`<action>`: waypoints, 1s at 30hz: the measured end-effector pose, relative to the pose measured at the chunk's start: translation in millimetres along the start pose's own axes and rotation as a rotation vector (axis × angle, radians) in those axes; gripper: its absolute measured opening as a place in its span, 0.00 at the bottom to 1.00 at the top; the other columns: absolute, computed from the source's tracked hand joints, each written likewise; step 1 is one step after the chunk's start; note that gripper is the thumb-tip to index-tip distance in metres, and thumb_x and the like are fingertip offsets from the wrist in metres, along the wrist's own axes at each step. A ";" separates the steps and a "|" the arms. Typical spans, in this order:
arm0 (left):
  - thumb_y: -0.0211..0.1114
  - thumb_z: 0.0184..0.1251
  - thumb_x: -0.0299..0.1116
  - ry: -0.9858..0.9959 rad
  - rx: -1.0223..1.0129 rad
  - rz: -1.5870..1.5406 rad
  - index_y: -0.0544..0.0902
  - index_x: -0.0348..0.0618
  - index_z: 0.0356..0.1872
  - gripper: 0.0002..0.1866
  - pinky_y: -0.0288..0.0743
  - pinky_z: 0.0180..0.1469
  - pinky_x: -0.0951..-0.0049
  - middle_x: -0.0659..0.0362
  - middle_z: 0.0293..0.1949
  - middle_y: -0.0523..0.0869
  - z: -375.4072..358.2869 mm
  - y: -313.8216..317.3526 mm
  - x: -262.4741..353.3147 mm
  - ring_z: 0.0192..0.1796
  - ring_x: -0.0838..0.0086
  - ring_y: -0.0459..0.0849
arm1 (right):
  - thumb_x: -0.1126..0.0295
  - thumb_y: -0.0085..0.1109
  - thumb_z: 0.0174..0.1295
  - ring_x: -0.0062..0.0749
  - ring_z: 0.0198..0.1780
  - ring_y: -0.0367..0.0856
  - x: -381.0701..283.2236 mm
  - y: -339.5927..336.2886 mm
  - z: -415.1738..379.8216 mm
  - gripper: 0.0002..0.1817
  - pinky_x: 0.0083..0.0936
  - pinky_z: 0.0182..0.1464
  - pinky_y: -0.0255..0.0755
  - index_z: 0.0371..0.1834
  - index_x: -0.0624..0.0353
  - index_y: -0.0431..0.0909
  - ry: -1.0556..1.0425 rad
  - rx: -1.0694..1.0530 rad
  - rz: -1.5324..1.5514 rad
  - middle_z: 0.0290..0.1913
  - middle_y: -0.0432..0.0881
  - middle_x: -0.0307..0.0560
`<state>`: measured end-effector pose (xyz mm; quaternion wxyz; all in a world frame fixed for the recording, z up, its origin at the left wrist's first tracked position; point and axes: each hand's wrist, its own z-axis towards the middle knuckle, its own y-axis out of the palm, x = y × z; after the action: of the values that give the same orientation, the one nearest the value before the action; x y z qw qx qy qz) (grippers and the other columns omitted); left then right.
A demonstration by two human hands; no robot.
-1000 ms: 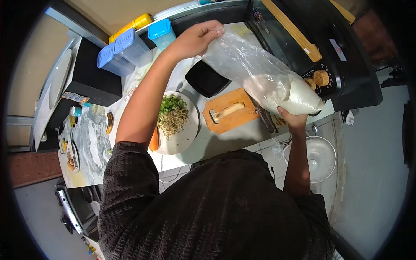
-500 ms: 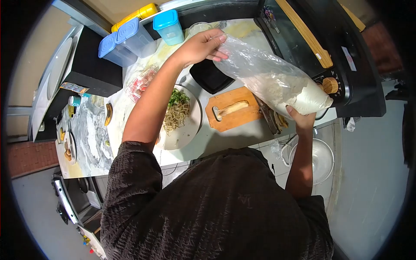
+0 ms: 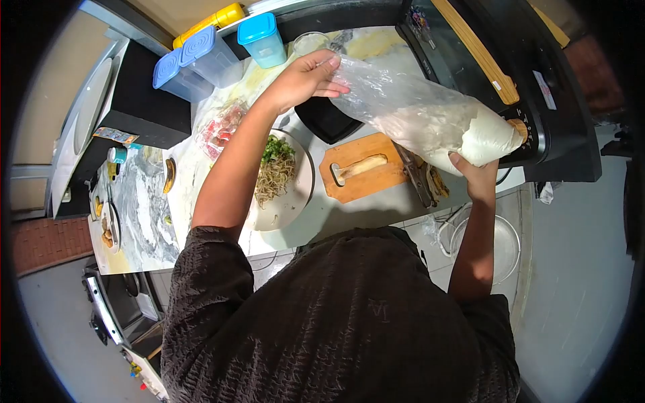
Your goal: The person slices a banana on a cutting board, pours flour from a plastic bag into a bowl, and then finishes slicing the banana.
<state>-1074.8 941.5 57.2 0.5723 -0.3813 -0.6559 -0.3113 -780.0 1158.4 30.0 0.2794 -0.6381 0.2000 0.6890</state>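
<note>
A clear plastic bag of white powder, which looks like flour (image 3: 430,127), slants across above the counter. At its narrow upper end, my left hand (image 3: 310,82) is closed on the gathered plastic. My right hand (image 3: 476,173) is wrapped under the bulging lower end, thumb at the front. Below the bag sits a black square dish (image 3: 326,122), partly covered by it. Beside that, a peeled banana (image 3: 363,169) lies on a wooden cutting board (image 3: 353,192). My left forearm passes over a large plate (image 3: 279,216) of bean sprouts (image 3: 274,180) and chopped greens (image 3: 274,149).
A black oven (image 3: 564,134) stands at the right, near the bag's lower end. Lidded containers (image 3: 262,43) line the back. A knife (image 3: 418,181) and banana peels (image 3: 438,185) lie right of the board. A bag of red-and-white items (image 3: 218,131) is at left.
The bag's lower end and my right hand have shifted slightly right and up. My left hand has moved a little left, still gripping the plastic.
</note>
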 end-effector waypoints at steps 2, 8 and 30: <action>0.50 0.80 0.45 0.013 -0.015 -0.021 0.73 0.40 0.58 0.20 0.82 0.53 0.71 0.51 0.52 0.82 1.4 -2.9 -1.0 0.52 0.63 0.87 | 0.80 0.75 0.45 0.31 0.51 0.80 -5.2 2.0 0.9 0.33 0.28 0.56 0.74 0.58 0.67 0.71 0.003 0.006 -0.034 0.51 0.80 0.47; 0.50 0.80 0.42 0.028 0.057 -0.070 0.73 0.39 0.57 0.18 0.82 0.52 0.71 0.50 0.50 0.84 -2.6 2.0 4.8 0.50 0.64 0.88 | 0.80 0.75 0.45 0.32 0.51 0.80 -9.4 1.4 5.3 0.33 0.28 0.56 0.74 0.58 0.67 0.71 -0.011 0.007 -0.044 0.51 0.80 0.48; 0.51 0.79 0.44 -0.004 0.065 -0.093 0.70 0.40 0.59 0.19 0.83 0.52 0.70 0.48 0.50 0.84 -4.9 2.1 -12.2 0.50 0.61 0.88 | 0.79 0.74 0.43 0.31 0.51 0.80 -16.4 17.1 15.6 0.34 0.27 0.55 0.74 0.57 0.67 0.72 -0.058 -0.010 -0.020 0.51 0.80 0.47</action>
<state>-1069.8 936.6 45.8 0.5682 -0.3323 -0.6837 -0.3151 -802.4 1153.1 46.5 0.2889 -0.6212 0.1820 0.7053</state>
